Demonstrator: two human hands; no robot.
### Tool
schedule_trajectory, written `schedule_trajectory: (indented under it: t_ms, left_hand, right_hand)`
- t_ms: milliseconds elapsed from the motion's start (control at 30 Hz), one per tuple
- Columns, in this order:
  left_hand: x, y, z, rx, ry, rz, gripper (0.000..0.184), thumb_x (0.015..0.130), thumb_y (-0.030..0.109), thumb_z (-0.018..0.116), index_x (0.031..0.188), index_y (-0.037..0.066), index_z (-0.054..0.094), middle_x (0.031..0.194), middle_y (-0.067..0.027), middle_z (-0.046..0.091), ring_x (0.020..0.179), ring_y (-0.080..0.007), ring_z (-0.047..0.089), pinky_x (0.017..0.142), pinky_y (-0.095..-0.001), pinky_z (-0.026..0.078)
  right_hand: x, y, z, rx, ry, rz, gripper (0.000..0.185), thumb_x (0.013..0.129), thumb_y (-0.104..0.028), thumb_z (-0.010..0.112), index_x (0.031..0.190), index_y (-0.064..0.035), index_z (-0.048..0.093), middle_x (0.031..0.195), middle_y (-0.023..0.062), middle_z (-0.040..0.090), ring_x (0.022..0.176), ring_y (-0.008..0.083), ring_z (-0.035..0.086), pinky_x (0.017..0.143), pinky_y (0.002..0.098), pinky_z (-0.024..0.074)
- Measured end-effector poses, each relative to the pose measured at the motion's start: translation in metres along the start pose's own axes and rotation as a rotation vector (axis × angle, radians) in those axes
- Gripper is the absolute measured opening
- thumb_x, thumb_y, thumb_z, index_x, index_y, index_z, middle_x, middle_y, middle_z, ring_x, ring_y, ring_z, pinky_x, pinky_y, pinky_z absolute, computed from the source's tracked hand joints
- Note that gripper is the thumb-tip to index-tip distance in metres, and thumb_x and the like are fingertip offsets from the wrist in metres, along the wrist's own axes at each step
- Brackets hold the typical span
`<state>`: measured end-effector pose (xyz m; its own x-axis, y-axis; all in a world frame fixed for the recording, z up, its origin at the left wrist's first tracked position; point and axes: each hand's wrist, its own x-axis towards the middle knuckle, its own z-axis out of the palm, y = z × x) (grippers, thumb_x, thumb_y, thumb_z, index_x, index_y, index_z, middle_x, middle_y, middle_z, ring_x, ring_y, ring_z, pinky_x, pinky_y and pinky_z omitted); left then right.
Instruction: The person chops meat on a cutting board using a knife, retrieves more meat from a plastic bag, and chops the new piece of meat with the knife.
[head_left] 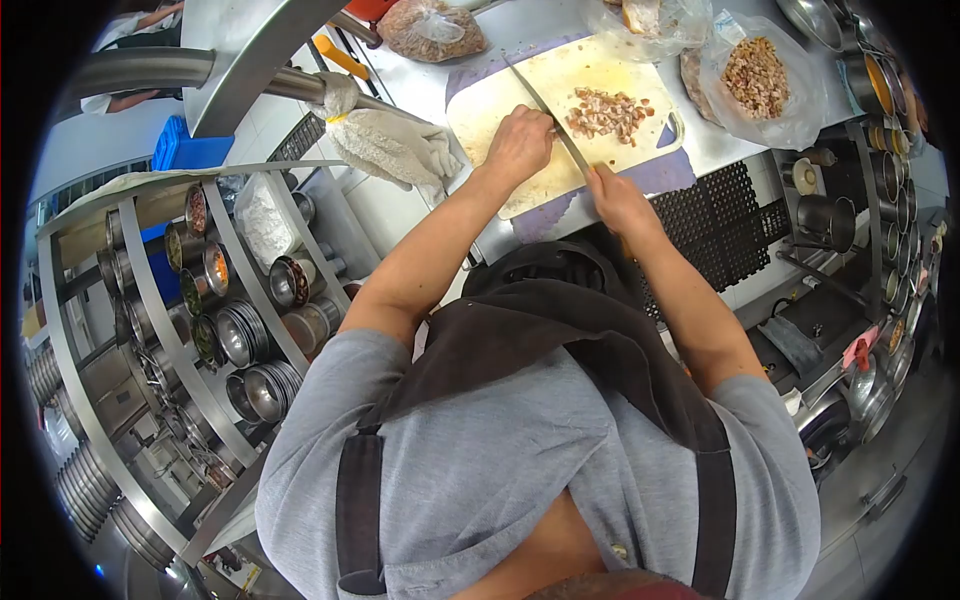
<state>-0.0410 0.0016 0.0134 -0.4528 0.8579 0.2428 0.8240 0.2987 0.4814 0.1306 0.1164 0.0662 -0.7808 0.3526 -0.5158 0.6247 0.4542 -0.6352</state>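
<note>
A pale cutting board (pixel 480 115) lies on a purple cloth (pixel 668 173) on the metal counter. My right hand (pixel 620 203) is closed around the handle of a long kitchen knife (pixel 545 108), its blade slanting up and left across the board. On the board's left side, my left hand (pixel 521 143) rests close beside the blade, fingers curled; whatever they press on is hidden under them. To the right of the blade sits a loose pile of diced meat (pixel 610 115). An open plastic bag of similar diced pieces (pixel 756 78) stands right of the board.
Behind the board are a tied bag of brownish food (pixel 432 28) and another plastic bag (pixel 650 28). A towel (pixel 385 145) hangs from the rail at left. Shelves with metal bowls (pixel 265 390) stand left; black mats (pixel 715 225) lie below the counter. Someone's arm shows top left.
</note>
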Motion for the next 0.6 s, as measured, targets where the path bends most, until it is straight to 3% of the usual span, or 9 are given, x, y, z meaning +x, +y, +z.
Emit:
schedule_trajectory:
  t_ms: [200,433,500,600]
  left_hand:
    - [-0.004,0.005,-0.004,0.0,-0.026,-0.011,0.012,0.078,0.009,0.066,0.084,0.0,0.065,0.086,-0.0169,0.066,0.088,-0.0357,0.059,0.082,-0.0435,0.049]
    - [-0.011,0.009,-0.022,-0.067,-0.011,-0.137,0.021,0.076,0.015,0.071,0.089,-0.001,0.066,0.092,-0.0178,0.066,0.091,-0.0365,0.059,0.083,-0.0438,0.048]
    - [-0.011,0.007,-0.019,-0.064,-0.062,-0.158,0.021,0.077,0.016,0.071,0.089,-0.002,0.067,0.092,-0.0175,0.067,0.092,-0.0357,0.06,0.082,-0.043,0.049]
    - [-0.012,0.005,-0.014,-0.045,-0.069,-0.129,0.017,0.078,0.014,0.069,0.085,-0.001,0.067,0.087,-0.0165,0.067,0.089,-0.0351,0.06,0.082,-0.0432,0.048]
  right_hand:
    - [0.05,-0.01,0.015,0.034,0.193,-0.17,0.042,0.103,-0.037,0.037,0.112,-0.0011,0.056,0.092,0.0328,0.064,0.092,0.0492,0.061,0.081,0.0562,0.0458]
    - [0.006,0.003,-0.002,0.066,0.173,-0.145,0.042,0.103,-0.037,0.038,0.105,-0.0001,0.056,0.084,0.0322,0.063,0.086,0.0483,0.062,0.076,0.0569,0.0455]
    - [-0.017,-0.013,-0.02,0.131,-0.037,0.066,0.041,0.103,-0.037,0.038,0.104,0.0002,0.057,0.083,0.0328,0.063,0.086,0.0489,0.061,0.076,0.057,0.045]
    - [-0.027,-0.014,-0.023,0.115,-0.145,0.108,0.04,0.103,-0.036,0.038,0.104,0.0,0.056,0.084,0.0329,0.062,0.087,0.0491,0.06,0.077,0.0568,0.0446]
